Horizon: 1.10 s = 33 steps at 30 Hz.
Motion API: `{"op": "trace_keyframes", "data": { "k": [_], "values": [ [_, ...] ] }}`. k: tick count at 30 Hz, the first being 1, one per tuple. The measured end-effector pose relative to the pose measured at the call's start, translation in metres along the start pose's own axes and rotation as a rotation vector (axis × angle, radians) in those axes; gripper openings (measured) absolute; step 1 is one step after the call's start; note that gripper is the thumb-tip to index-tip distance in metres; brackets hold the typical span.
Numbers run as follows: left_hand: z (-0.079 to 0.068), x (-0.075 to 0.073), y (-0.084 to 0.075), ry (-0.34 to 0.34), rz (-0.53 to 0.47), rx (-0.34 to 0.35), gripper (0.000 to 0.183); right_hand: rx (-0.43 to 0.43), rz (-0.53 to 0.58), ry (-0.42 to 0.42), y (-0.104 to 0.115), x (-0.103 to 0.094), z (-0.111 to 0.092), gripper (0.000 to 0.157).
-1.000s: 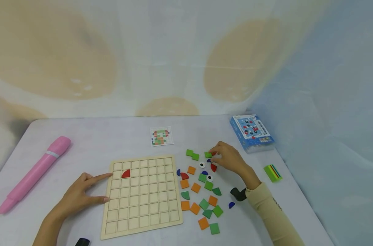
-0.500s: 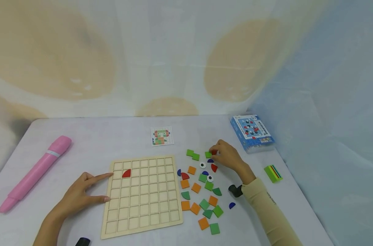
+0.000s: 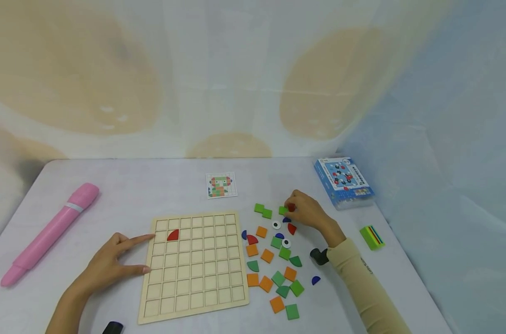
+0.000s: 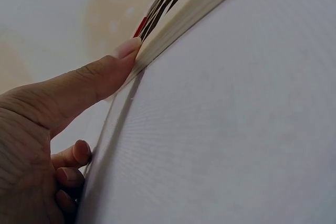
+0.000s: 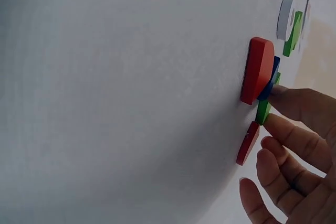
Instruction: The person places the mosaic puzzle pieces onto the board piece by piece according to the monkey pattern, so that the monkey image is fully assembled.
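Pale wood makes up the gridded board (image 3: 196,260), with a red quarter-circle (image 3: 173,235) lying in a cell towards its eleven o'clock. At the board's nine o'clock the left hand (image 3: 104,266) is spread wide, thumb and forefinger well apart, both touching the edge. At two o'clock from the board, the right hand (image 3: 309,212) has only a narrow gap between thumb and forefinger, set about a green square (image 3: 282,210); whether they grip it I cannot tell. Just beside that square a red piece (image 3: 291,207) shows between finger and thumb, and a blue half-disc (image 3: 286,220) lies near the thumb. More coloured pieces (image 3: 267,256) are scattered at the board's three o'clock. A patterned card (image 3: 221,185) lies at one o'clock, a blue box (image 3: 344,182) at two.
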<state>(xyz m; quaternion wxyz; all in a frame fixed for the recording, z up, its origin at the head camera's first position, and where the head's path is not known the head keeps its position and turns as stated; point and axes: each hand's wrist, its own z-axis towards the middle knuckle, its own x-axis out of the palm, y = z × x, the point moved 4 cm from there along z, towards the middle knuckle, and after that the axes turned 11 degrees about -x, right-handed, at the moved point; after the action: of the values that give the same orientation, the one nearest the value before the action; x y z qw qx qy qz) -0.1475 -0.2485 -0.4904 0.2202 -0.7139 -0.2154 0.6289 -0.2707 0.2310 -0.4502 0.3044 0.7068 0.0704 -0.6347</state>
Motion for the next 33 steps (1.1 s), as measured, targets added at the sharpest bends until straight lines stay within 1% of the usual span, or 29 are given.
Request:
{"op": "trace_keyframes", "data": {
  "k": [3, 6, 7, 10, 15, 18, 22, 27, 33],
  "values": [
    [0.0, 0.001, 0.0, 0.001, 0.001, 0.001, 0.08, -0.01, -0.001, 0.007, 0.0, -0.002, 0.0, 0.023],
    [0.001, 0.003, 0.0, 0.008, -0.002, -0.009, 0.08, -0.03, -0.025, 0.007, 0.002, -0.005, 0.0, 0.023],
    [0.001, 0.003, -0.001, 0.011, -0.002, -0.012, 0.08, -0.028, -0.026, 0.014, 0.003, -0.007, 0.001, 0.024],
    [0.002, 0.004, -0.002, 0.013, -0.005, -0.019, 0.08, -0.052, -0.031, -0.004, 0.01, -0.01, 0.003, 0.025],
    [0.002, 0.003, -0.003, -0.003, -0.001, -0.013, 0.08, -0.087, -0.005, -0.009, 0.029, -0.012, 0.012, 0.025],
    [0.002, 0.004, -0.003, -0.009, -0.002, -0.008, 0.08, -0.115, -0.012, 0.002, 0.042, -0.01, 0.019, 0.025],
    [0.003, 0.005, -0.005, -0.006, -0.008, -0.015, 0.08, -0.161, -0.013, -0.001, 0.06, -0.007, 0.03, 0.024],
    [0.005, 0.006, -0.008, 0.0, -0.006, -0.025, 0.081, -0.211, 0.026, -0.008, 0.083, -0.004, 0.041, 0.022],
    [0.009, 0.007, -0.012, 0.002, -0.011, -0.015, 0.081, -0.275, 0.042, 0.032, 0.108, 0.005, 0.052, 0.023]
  ]
}}
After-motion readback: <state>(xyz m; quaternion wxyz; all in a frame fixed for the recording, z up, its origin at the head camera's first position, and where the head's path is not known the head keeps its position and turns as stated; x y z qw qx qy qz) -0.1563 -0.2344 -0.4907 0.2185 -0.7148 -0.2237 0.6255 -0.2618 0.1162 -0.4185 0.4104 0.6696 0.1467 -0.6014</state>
